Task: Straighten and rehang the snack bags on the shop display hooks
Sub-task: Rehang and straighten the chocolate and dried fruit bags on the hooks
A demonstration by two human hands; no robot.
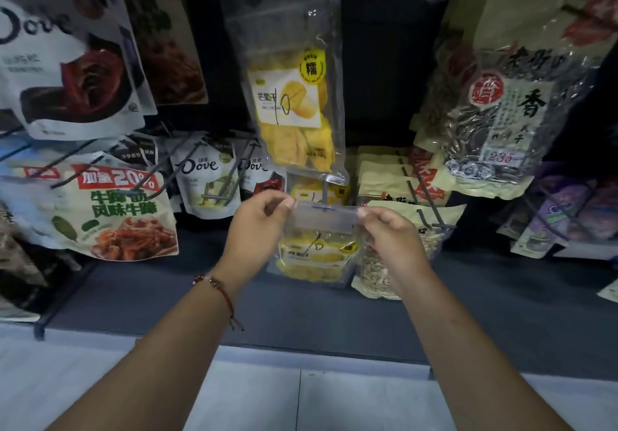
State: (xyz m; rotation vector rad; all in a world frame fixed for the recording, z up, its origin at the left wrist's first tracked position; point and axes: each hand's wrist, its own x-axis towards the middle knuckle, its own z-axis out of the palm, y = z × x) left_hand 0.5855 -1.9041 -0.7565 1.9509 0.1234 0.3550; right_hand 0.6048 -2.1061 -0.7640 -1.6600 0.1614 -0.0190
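Observation:
A clear bag of dried mango (317, 250) hangs low in the middle of the display. My left hand (259, 220) pinches its top left corner and my right hand (389, 230) pinches its top right corner. The bag's clear header sits at the tip of a dark display hook (323, 193), with the hook end showing at the hang hole. A second, larger dried mango bag (294, 96) hangs on the hook row above, tilted slightly.
Dove chocolate bags (60, 69) hang at upper left and a beef tendon snack bag (110, 210) at lower left. Sunflower seed bags (501, 96) hang at the right, beige seed bags (398, 183) behind my right hand. Bare hooks (143, 166) jut out. A dark base ledge (334, 323) runs below.

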